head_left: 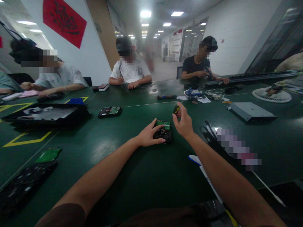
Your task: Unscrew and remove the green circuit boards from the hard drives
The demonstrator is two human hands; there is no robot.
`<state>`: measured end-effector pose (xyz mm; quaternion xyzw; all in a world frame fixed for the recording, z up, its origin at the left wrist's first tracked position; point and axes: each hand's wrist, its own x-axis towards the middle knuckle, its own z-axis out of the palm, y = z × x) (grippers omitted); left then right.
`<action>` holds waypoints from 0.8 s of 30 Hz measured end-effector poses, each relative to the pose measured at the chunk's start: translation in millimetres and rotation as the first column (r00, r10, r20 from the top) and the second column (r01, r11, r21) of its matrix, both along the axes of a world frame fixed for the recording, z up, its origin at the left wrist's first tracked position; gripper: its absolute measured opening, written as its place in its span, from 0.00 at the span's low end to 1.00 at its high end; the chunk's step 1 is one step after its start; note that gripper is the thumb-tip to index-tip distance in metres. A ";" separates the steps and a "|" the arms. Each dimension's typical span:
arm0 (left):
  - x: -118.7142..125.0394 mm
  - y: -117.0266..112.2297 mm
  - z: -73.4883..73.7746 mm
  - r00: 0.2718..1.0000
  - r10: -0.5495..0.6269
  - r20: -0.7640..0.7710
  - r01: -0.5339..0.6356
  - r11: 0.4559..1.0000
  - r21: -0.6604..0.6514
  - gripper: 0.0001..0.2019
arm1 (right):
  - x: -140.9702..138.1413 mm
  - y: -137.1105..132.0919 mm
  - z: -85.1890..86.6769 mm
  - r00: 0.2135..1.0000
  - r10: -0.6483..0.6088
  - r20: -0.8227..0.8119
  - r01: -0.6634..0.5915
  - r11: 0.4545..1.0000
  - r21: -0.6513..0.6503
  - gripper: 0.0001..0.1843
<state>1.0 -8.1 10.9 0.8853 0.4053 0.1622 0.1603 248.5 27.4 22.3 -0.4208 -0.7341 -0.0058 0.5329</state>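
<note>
A hard drive [167, 136] with a green circuit board lies on the dark green table in front of me. My left hand [149, 134] rests over its left side, fingers spread across it and holding it against the tabletop. Just right of the drive, my right hand [184, 121] is raised a little, its fingers closed around a screwdriver [176, 109] with a black-and-yellow handle. Most of that handle is hidden by the fingers, and I cannot make out the tip.
Another hard drive [109, 112] lies further back. A black tray [47, 115] stands at left, near a loose green circuit board [48, 155] and a black part [26, 183]. At right are a grey metal box [252, 112] and a white fan grille [272, 94]. Several people sit opposite.
</note>
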 end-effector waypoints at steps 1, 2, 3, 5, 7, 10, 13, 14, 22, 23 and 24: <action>0.0 0.9 -1.1 1.000 0.000 -0.001 0.000 1.000 0.001 0.47 | -0.4 -0.4 0.6 1.000 0.000 -0.005 0.000 1.000 -0.002 0.35; 0.0 1.7 -2.1 1.000 0.001 -0.004 -0.001 1.000 0.000 0.48 | -0.9 -0.7 1.0 1.000 0.002 -0.007 -0.002 1.000 -0.003 0.35; 0.0 2.3 -2.9 1.000 0.002 -0.008 -0.002 1.000 -0.002 0.48 | -1.3 -0.9 1.4 1.000 0.002 -0.005 -0.002 1.000 -0.002 0.35; 0.0 2.9 -3.6 1.000 0.003 -0.011 -0.003 1.000 -0.006 0.48 | -2.1 -1.2 1.4 1.000 0.002 0.008 -0.002 1.000 0.001 0.35; -0.1 2.7 -3.4 1.000 0.000 -0.004 0.000 1.000 0.001 0.48 | -2.6 -1.2 0.9 1.000 0.005 0.012 -0.005 1.000 0.002 0.35; -0.3 2.5 -2.7 1.000 -0.002 -0.005 0.002 1.000 0.001 0.48 | -2.6 -1.0 -0.2 1.000 0.014 -0.014 -0.014 1.000 -0.003 0.35; -0.4 2.3 -1.9 1.000 0.001 -0.014 -0.001 1.000 -0.009 0.49 | -2.1 -0.5 -0.7 1.000 0.002 -0.027 -0.003 1.000 -0.009 0.35; -0.4 2.0 -1.5 1.000 0.001 -0.010 -0.002 1.000 -0.007 0.48 | -1.9 -0.2 -0.7 1.000 -0.001 -0.024 0.001 1.000 -0.008 0.35; -0.2 -3.4 5.2 1.000 0.001 0.002 -0.001 1.000 -0.015 0.47 | -1.9 -0.7 -0.6 0.999 0.015 -0.032 -0.015 1.000 -0.016 0.36; -0.3 -3.7 5.7 1.000 0.003 0.001 -0.003 1.000 -0.019 0.47 | -2.0 -1.1 -0.5 0.999 0.015 -0.040 -0.016 1.000 -0.024 0.36; -0.4 -3.9 6.1 1.000 0.004 0.000 -0.004 1.000 -0.022 0.47 | -2.1 -1.4 -0.4 0.999 0.012 -0.043 -0.014 0.999 -0.029 0.36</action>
